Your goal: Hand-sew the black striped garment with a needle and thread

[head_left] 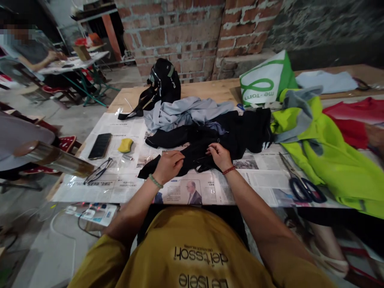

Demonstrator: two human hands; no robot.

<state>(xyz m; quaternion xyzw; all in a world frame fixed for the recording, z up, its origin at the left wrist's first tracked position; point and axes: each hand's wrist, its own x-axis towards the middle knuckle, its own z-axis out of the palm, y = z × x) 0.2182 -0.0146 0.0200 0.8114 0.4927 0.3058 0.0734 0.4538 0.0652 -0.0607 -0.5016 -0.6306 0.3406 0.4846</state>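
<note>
A black garment (192,154) with white stripes at its right end lies crumpled on the newspaper-covered table before me. My left hand (169,164), with a green bracelet at the wrist, is closed at the left part of the black cloth, its fingertips pressed together against it. Over the middle of the garment, my right hand (220,156) is closed in a pinch, a red bracelet on its wrist. Whatever sits between the right fingertips is too small to make out. Behind the black cloth lies a bunched grey garment (189,112).
To the left are a phone (100,146), a yellow sponge (125,145), eyeglasses (98,171) and a tilted bottle (57,158). Scissors (300,184) and a lime-green garment (327,148) lie right. Behind stand a black bag (165,82) and a green-white bag (267,80). People sit nearby.
</note>
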